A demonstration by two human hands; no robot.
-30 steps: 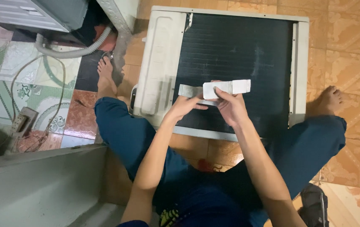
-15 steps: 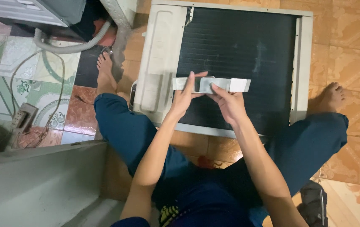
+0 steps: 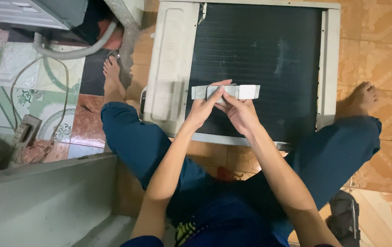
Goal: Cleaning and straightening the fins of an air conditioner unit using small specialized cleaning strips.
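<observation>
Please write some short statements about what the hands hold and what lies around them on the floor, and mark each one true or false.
1. Both hands hold one flat pale strip. True: the left hand and the right hand grip the grey-white strip between them.
2. The strip lies flat on the orange floor tiles. False: it is held up over the dark fin grille of the white air conditioner unit.
3. The person wears shoes. False: the left foot and the right foot are bare.
4. A grey corrugated hose lies at the upper left. True.
5. The trousers are red. False: they are dark blue.
</observation>
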